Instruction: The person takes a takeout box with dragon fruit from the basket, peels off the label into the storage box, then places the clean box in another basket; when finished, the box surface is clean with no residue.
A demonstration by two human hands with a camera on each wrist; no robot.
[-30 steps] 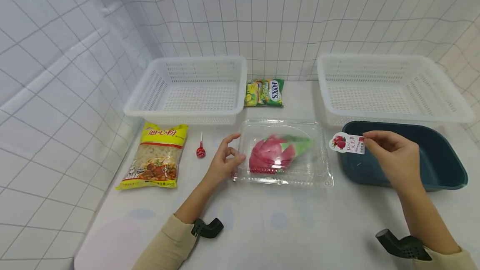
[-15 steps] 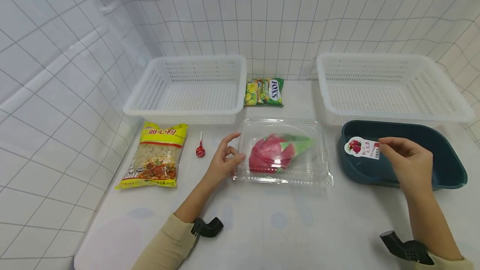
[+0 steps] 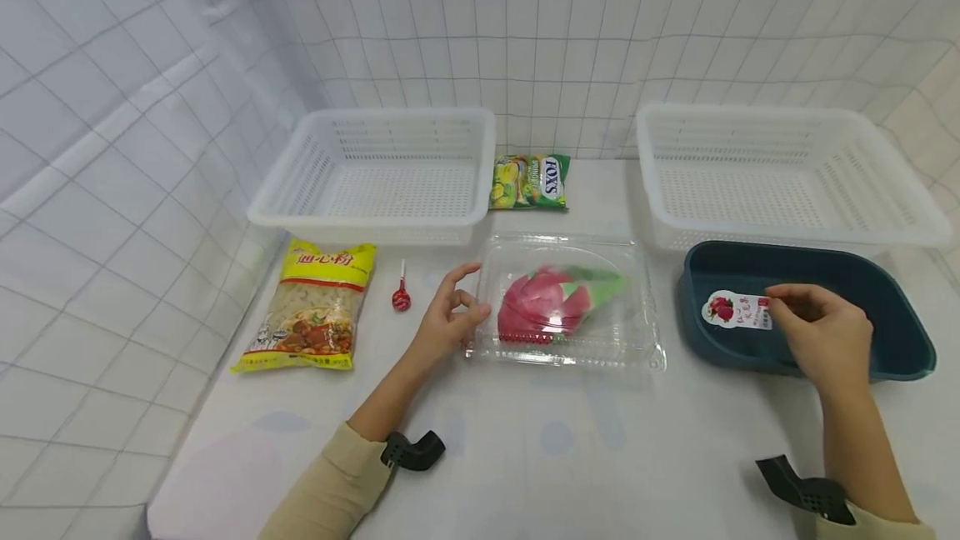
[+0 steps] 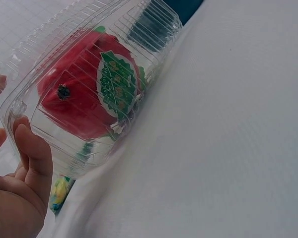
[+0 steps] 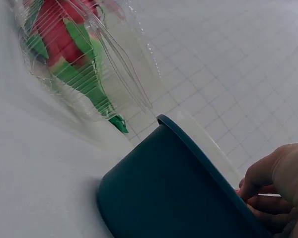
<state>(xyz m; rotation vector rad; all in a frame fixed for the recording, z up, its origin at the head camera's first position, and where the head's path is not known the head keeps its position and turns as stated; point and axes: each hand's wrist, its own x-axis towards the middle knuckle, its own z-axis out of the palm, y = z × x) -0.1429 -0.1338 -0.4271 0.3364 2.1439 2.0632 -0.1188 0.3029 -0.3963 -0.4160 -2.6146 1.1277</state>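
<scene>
While the person's right hand [image 3: 825, 336] pinches a small flat white label with a rounded end and a red fruit picture [image 3: 737, 311] by its right end, we see it reach out leftward from the fingertips, over the opening of a deep dark-teal plastic tub [image 5: 164, 191]. We cannot tell whether it touches the tub's inside. Its long axis runs nearly side to side, the rounded end pointing towards a hinged clear plastic box [image 3: 637, 330] on the white tabletop [image 3: 487, 457]. That box, well apart from the label, is nearer the left hand [image 3: 448, 319], whose loosely bent fingers touch its left edge; we cannot tell whether they pinch the rim. Inside, a pink-red dragon fruit with green tips [image 3: 551, 308] lies lengthwise from left to right, its tips towards the label.

As for writing, we make out "FOX'S" on the green and yellow candy packet [image 3: 530, 182] and 通心粉 on the yellow-ended, clear-windowed pasta bag [image 3: 315, 307]. The label's red characters and those on the fruit's green oval sticker [image 4: 117, 85] are too blurred for us to read.
</scene>
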